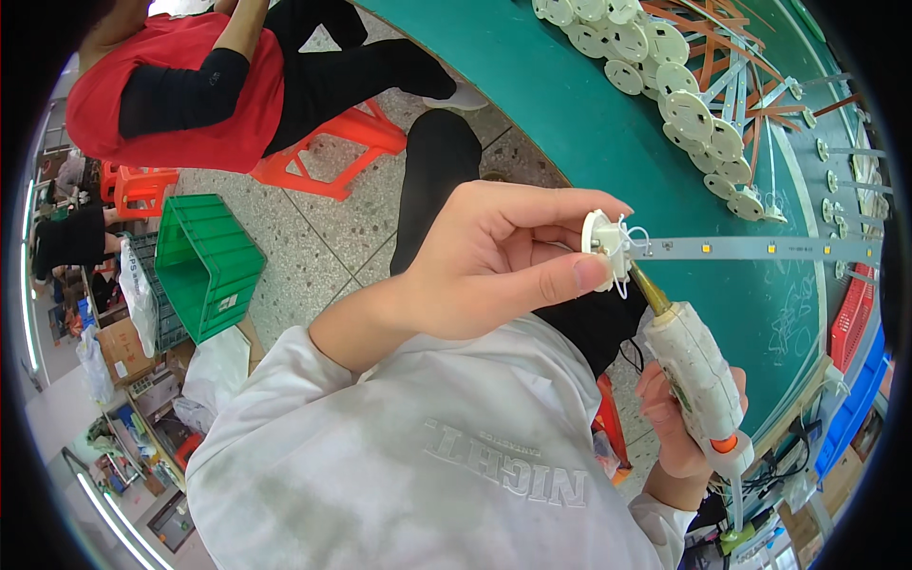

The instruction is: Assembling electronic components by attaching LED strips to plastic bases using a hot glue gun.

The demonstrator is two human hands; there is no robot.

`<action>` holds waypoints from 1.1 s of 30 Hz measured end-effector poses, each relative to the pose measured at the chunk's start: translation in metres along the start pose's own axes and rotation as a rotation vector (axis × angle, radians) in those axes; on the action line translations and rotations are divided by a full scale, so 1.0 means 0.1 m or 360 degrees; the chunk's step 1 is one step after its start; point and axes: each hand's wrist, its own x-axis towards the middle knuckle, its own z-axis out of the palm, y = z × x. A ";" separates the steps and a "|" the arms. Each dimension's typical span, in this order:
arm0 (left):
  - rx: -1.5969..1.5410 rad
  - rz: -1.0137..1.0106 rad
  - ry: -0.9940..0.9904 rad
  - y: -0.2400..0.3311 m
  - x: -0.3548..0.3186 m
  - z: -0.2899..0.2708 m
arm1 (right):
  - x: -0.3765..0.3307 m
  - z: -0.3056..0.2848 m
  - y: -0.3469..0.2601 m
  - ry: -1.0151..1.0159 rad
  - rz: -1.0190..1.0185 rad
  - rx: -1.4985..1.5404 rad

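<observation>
My left hand (pixel 513 252) pinches a small round white plastic cap (pixel 597 239) between thumb and fingers. Thin white wires loop out of the cap, and a long narrow LED strip (pixel 750 249) runs from it to the right. In my right hand (pixel 676 418) is a hot glue gun (pixel 695 366) with a pale, wrapped-looking body, its fingers closed round it. The brass-coloured nozzle points up at the cap's underside, close to where the strip joins; whether it touches I cannot tell. A clear glue stick (pixel 736 503) sticks out of the gun's rear.
A green-topped table (pixel 532 76) curves along the far and right side. Stacked white discs (pixel 689 114) and orange and white strips (pixel 736 62) lie on it. A red basket (pixel 852 318) stands at right. Left are a green crate (pixel 204 266), a red stool (pixel 332 152) and a seated person (pixel 190 95).
</observation>
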 end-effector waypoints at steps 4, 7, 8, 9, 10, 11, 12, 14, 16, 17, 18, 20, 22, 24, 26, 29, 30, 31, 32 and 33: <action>-0.0054 -0.0033 -0.0012 -0.01 0.04 0.01 | 0.03 0.00 -0.05 0.0021 0.0069 -0.0128; -0.0015 -0.0012 -0.0046 -0.02 -0.01 -0.03 | 0.03 0.03 -0.07 0.0054 0.0094 -0.0084; -0.0031 -0.0036 -0.0069 -0.03 -0.01 -0.03 | 0.07 0.01 -0.05 0.0008 -0.0014 -0.0110; -0.0047 -0.0059 -0.0091 -0.03 0.00 -0.03 | 0.08 0.00 -0.05 -0.0036 -0.0121 -0.0138; -0.0037 -0.0071 -0.0097 -0.02 0.00 -0.03 | 0.09 0.03 -0.10 -0.0021 -0.0122 -0.0131; -0.0075 -0.0092 -0.0129 -0.01 0.00 -0.02 | 0.12 0.10 -0.17 0.0174 0.0131 0.0007; -0.0114 -0.0112 -0.0161 0.00 0.01 -0.02 | 0.12 0.13 -0.21 0.0366 0.0384 0.0148; -0.0146 -0.0130 -0.0180 -0.03 0.02 -0.03 | 0.09 0.11 -0.19 0.0347 0.0384 0.0146; -0.0179 -0.0146 -0.0202 -0.05 0.03 -0.02 | 0.07 0.09 -0.19 0.0329 0.0382 0.0141; -0.0159 -0.0148 -0.0184 -0.07 0.02 -0.01 | 0.07 0.09 -0.20 0.0303 0.0404 0.0107; -0.0139 -0.0150 -0.0166 -0.07 0.02 0.00 | 0.07 0.08 -0.21 0.0276 0.0425 0.0073; -0.0140 -0.0183 -0.0186 -0.05 0.03 -0.01 | 0.08 0.06 -0.25 0.0256 0.0424 0.0012; -0.0143 -0.0213 -0.0202 -0.04 0.02 -0.01 | 0.09 0.03 -0.23 0.0231 0.0425 -0.0048; -0.0191 -0.0253 -0.0232 -0.04 0.02 -0.03 | 0.09 0.00 -0.16 0.0000 0.0097 -0.0175; -0.0204 -0.0258 -0.0260 -0.04 0.03 -0.04 | 0.10 0.02 -0.19 0.0054 0.0135 -0.0182; -0.0335 -0.0254 -0.0296 -0.06 0.02 -0.05 | 0.12 0.04 -0.25 0.0109 0.0210 -0.0167; -0.0451 -0.0245 -0.0307 -0.07 0.02 -0.05 | 0.12 0.05 -0.27 0.0114 0.0246 -0.0146; -0.0452 -0.0247 -0.0310 -0.09 0.02 -0.05 | 0.13 0.06 -0.26 0.0118 0.0247 -0.0148; -0.0458 -0.0250 -0.0308 -0.09 0.01 -0.05 | 0.15 0.07 -0.24 0.0157 0.0111 -0.0270; -0.0465 -0.0253 -0.0305 -0.09 0.01 -0.05 | 0.15 0.07 -0.24 0.0196 -0.0025 -0.0391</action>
